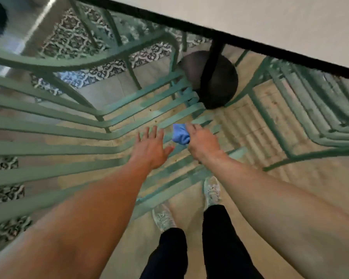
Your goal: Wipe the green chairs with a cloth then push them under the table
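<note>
The floor (240, 135) is pale tile with a band of dark patterned tile (75, 41) toward the upper left, and a light table top (250, 21) with a dark edge runs across the upper right, its black post standing on a round dark base (216, 81). Both arms reach forward and down over a green slatted chair (48, 129). The left hand (150, 148) is spread flat, palm down, fingers straight and apart, just above the seat slats — whether it touches them cannot be told through the blur. The right hand (203, 142) is curled round a bunched blue cloth (180, 133), which sticks out to the left of the knuckles and sits against the slats near the seat's far end. Two green chairs show: the one under the hands, and a second chair (310, 109) to the right, partly under the table edge. One cloth, one table. Below, two pale shoes (212, 191) stand on the tile beside the near chair, with dark trouser legs (224, 242) above them.
</note>
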